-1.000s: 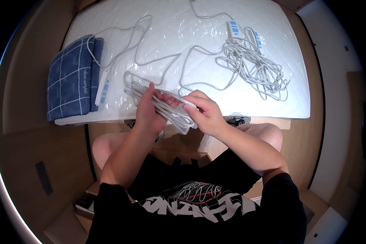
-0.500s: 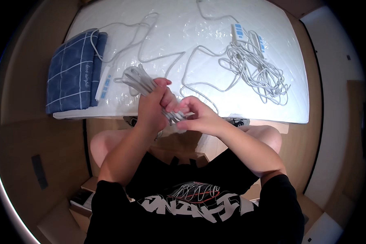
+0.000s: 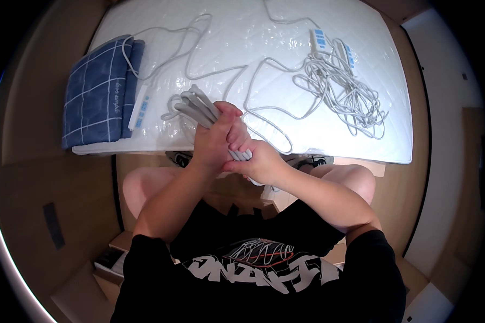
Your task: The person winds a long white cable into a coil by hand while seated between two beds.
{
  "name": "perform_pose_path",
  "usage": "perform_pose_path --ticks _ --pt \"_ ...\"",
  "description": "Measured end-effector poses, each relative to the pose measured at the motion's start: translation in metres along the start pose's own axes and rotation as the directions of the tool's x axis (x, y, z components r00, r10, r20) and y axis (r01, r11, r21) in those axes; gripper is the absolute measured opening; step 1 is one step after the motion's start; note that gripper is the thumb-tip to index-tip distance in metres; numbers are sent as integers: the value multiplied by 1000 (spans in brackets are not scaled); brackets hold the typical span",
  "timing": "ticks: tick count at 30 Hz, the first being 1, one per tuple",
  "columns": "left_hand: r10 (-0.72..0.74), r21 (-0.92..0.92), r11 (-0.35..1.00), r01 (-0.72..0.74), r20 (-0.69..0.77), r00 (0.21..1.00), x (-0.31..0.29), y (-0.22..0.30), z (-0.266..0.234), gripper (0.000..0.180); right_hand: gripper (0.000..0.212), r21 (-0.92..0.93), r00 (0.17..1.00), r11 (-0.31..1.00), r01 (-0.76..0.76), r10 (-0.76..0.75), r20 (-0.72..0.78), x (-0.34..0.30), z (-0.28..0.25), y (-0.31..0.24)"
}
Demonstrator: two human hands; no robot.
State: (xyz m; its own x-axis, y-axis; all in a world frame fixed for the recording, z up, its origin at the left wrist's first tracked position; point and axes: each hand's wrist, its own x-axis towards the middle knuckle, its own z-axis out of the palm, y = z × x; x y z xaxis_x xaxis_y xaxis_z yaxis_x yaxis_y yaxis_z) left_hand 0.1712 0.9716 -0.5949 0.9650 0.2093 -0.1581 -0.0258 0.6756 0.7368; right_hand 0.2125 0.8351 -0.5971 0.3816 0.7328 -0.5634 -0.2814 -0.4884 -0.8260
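A folded bundle of light grey cable slants across my grip near the front edge of the bed. Its looped upper end sticks out above my left hand, whose fingers are wrapped round the middle. Right beside it, my right hand is closed round the lower end, and a bit of cable shows below it. Both hands nearly touch. A loose loop hangs by the bundle's upper left. Behind lies a white power strip with blue marked sockets; its cord trails over the mattress.
A plastic-wrapped white mattress spreads ahead of me. On its left lies a folded blue checked cloth. To the right are a tangled heap of grey cable and two white power strips. An open cardboard box is between my legs.
My right hand has gone from a loose pinch at the bundle's lower end to a full grip round it. Both hands and the bundle have shifted slightly right.
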Motion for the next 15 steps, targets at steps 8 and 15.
perform_pose_path --ticks 8,15 --pt "-14 -78 997 30 206 978 -2 -2 -7 16 49 -139 886 879 456 -463 -20 3 2 20" --pt "122 236 947 -217 360 925 1 4 -8 26 51 -326 924 917 230 -311 -221 1 4 9"
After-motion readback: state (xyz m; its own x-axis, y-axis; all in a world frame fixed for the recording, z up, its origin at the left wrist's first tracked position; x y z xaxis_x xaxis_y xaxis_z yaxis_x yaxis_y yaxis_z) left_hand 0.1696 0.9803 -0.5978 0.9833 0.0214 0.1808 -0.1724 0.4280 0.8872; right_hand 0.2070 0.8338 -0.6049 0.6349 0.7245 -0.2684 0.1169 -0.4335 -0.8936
